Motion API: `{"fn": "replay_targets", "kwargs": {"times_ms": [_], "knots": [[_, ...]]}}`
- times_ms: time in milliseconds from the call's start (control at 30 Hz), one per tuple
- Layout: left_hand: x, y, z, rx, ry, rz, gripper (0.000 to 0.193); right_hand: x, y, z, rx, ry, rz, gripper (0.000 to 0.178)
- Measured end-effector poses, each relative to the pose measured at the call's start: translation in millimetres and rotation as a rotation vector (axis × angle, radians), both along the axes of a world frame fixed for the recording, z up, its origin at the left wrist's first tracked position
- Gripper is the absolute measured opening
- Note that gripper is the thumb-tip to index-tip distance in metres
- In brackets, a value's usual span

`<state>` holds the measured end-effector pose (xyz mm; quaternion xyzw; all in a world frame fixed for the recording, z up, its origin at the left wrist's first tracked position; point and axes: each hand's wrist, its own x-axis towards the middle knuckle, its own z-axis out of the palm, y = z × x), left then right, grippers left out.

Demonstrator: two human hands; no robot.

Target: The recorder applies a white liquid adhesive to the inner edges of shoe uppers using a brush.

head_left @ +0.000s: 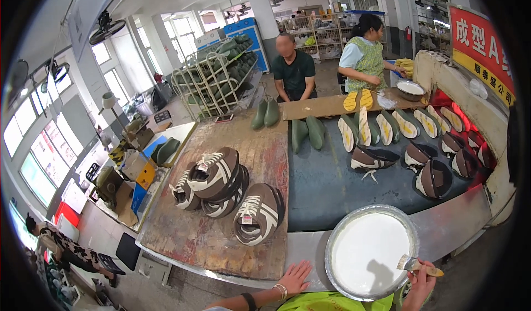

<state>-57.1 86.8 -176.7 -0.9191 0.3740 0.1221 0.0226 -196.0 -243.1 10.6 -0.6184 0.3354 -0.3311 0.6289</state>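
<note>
My left hand (295, 278) lies flat on the metal table edge, fingers spread, holding nothing. In my right hand (422, 282) is a flat brush (421, 266) with a wooden handle, its bristles over the right side of a wide metal basin (329, 254). White liquid (368, 250) fills the basin, which sits right in front of me. Ahead of my left hand, on a worn wooden board (210, 242), stands a brown sneaker (260, 214) with white stripes and laces. Several more such sneakers (214, 173) are piled beside it.
A dark conveyor belt (326, 195) carries shoe uppers (434, 179), pale soles (387, 127) and green shoe lasts (315, 132) toward a red-glowing heater (470, 126). Across the belt one person (295, 70) sits; another (362, 56) works by a bowl (411, 90). A rack (218, 79) holds green lasts.
</note>
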Motion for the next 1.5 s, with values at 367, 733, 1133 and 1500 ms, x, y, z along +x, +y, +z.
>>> {"fn": "replay_targets", "kwargs": {"times_ms": [367, 733, 1133, 1500], "knots": [[41, -33, -4, -0.200, -0.054, 0.159, 0.060, 18, 3, -5, 0.166, -0.117, -0.046, 0.019], [172, -100, 4, -0.463, -0.403, 0.252, 0.053, 23, -7, 14, 0.203, -0.220, -0.026, 0.012], [184, -104, -36, -0.437, -0.302, 0.236, 0.036, 54, -32, -1, 0.264, -0.182, -0.043, 0.012], [188, -94, -42, -0.470, -0.315, 0.196, 0.030, 61, -46, -12, 0.316, -0.227, -0.043, 0.012]]}}
